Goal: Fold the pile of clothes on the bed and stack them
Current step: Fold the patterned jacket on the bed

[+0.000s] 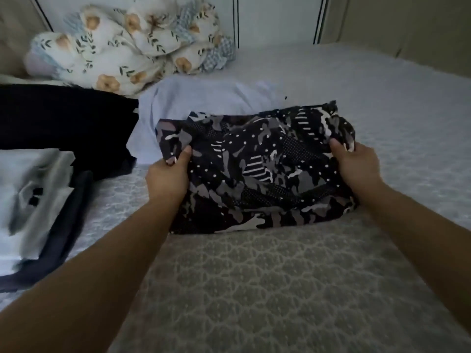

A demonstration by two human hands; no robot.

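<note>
A dark camouflage-patterned garment (257, 169) with white dots and stripes lies folded in the middle of the bed. My left hand (168, 177) pinches its left edge and my right hand (356, 164) grips its right edge, thumbs on top. Its far edge is lifted slightly. Behind it lies a pale blue garment (193, 103), flat on the mattress. To the left sits a black garment (63, 123), and a grey-and-white garment (33, 194) with a dark trim lies at the near left.
A crumpled floral quilt (132, 44) is bunched at the head of the bed on the left. The patterned mattress cover (254, 289) spreads in front of me and to the right. A white headboard panel (275, 19) stands behind.
</note>
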